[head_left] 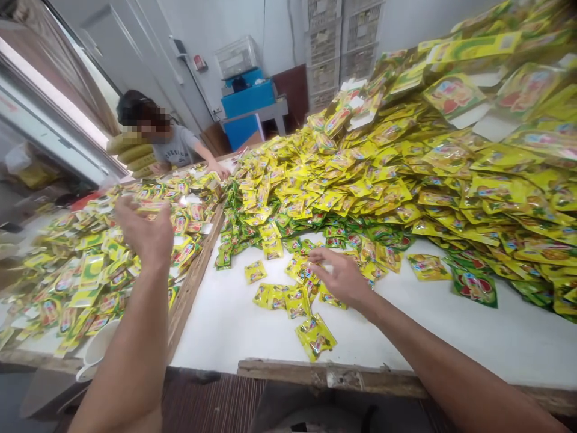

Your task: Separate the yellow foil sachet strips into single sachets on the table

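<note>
My left hand (146, 231) is raised over the left section of the table, fingers and thumb spread apart, a little blurred, with nothing seen in it. Below it lies a heap of small yellow-green printed cartons (92, 270). My right hand (340, 276) hovers low over or touches loose yellow packets (300, 270), its fingers stretched out and the thumb apart. Nearer to me a yellow packet (315, 337) lies by itself on the white tabletop (216, 325). A short joined row of packets (279, 297) lies just beyond it.
A high heap of yellow and green packets (360, 174) fills the right side. A wooden strip (196, 282) divides the table. A white mug (101, 343) stands at the near left. Across the table, a co-worker's hand (220, 170) reaches to the heap's edge.
</note>
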Available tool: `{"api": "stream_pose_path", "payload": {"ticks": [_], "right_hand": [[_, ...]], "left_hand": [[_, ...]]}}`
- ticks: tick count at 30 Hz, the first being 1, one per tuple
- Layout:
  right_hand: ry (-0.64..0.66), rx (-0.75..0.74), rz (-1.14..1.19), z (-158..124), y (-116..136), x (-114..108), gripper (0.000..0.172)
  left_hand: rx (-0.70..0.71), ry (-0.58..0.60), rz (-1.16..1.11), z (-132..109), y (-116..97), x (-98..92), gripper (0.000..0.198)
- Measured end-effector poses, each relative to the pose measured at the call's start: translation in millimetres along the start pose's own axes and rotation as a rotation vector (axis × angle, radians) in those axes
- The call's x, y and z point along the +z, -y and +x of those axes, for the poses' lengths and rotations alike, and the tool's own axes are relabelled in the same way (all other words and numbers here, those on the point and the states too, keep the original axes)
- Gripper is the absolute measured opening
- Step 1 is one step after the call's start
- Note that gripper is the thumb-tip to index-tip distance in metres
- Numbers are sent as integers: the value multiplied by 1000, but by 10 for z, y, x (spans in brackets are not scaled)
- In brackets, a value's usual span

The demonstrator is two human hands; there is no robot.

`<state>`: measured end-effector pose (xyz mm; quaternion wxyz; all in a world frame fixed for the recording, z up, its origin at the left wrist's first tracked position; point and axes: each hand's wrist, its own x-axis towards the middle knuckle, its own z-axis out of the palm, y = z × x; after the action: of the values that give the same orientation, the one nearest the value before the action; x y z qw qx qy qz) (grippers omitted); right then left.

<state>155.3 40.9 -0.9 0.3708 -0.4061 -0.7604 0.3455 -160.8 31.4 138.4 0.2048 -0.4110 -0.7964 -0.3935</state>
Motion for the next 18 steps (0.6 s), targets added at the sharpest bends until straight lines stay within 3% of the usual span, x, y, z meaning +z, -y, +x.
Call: {"api": "stream_pose_path", "payload": {"ticks": [1,2,4,5,7,10,15,18], "right_hand": [[106,-89,-50,-31,18,70,28],[218,-172,-106,-64,32,133,34],[423,-292,-216,-118,40,216,45],[498,-318,-262,-134,34,231,47],[546,-296,-350,-139,1,214,39],[451,-221,-412,-93,-86,134,30],[158,33,-225,12,-226,47,45],[62,194,-111,60,-243,-10,20]], "left_hand": [[-12,101,39,-122,4,0,43],[-22,279,74,-305,-3,24,36],[12,737,148,-764,-34,125,27],[28,895,197,-993,-53,190,28],[48,1068,241,-1353,-91,326,29],[60,1069,162,-1539,-151,529,24],[-20,724,220,-1341,-264,922,33],[-38,740,178,-1338,-297,1113,26]]}}
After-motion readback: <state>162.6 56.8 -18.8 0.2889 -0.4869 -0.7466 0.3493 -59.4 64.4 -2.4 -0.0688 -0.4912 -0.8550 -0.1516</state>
